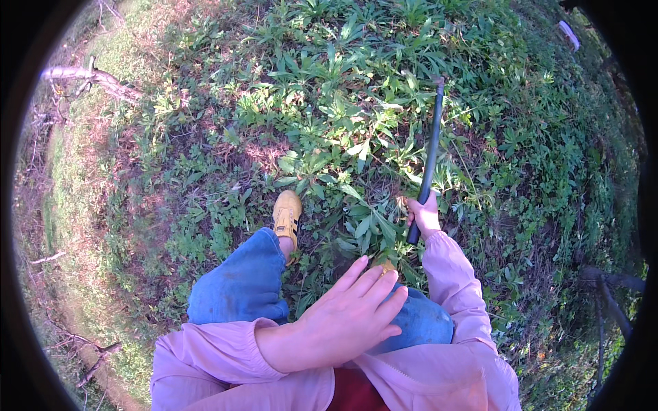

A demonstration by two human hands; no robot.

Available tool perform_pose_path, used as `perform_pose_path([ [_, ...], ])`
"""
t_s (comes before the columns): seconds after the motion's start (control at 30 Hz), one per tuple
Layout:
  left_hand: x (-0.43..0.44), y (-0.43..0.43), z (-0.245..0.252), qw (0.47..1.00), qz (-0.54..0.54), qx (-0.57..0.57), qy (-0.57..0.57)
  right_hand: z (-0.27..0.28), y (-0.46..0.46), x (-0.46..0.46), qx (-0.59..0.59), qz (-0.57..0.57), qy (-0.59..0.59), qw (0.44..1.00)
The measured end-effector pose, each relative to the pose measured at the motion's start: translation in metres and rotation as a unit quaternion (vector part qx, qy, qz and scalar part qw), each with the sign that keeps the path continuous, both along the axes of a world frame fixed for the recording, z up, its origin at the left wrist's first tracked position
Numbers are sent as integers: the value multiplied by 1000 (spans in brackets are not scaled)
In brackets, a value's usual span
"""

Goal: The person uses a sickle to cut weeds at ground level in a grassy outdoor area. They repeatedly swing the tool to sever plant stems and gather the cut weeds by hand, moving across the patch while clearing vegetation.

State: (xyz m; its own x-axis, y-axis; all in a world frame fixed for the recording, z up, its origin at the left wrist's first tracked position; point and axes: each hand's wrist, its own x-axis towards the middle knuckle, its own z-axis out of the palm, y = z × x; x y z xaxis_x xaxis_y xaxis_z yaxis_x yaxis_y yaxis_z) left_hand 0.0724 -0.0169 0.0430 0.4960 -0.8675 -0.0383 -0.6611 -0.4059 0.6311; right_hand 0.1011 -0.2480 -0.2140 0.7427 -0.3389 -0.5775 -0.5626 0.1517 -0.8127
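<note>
Held low in front of my body, my left hand (345,313) is bare and empty, its fingers stretched out over my right knee. My right hand (424,213) is closed around the lower end of a long dark handle (433,149). The handle points away from me over leafy weeds (372,216). At its far end a small head (438,80) shows among the leaves; its exact shape cannot be told. Leaves lie close beside the right hand.
My yellow shoe (287,218) stands among low plants; the other is mostly hidden by my left hand. A thick fallen branch (110,86) lies at upper left, bare twigs (97,354) at lower left, dark branches (606,293) at right. A pale object (569,35) lies at upper right.
</note>
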Motion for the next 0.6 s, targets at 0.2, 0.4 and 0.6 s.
perform_pose_path([
  [0.2, -8, 8, 1, 999, -13, -3, 31, 45, -3, -84, 62, -34, 30, 997],
  [0.4, -11, 9, 1, 1000, -12, -22, 18, 39, -27, -38, -35, -88, -78, 992],
  [0.6, -13, 3, -3, 1000, -12, -25, -1, -17, -20, 9, -58, -11, -23, 998],
])
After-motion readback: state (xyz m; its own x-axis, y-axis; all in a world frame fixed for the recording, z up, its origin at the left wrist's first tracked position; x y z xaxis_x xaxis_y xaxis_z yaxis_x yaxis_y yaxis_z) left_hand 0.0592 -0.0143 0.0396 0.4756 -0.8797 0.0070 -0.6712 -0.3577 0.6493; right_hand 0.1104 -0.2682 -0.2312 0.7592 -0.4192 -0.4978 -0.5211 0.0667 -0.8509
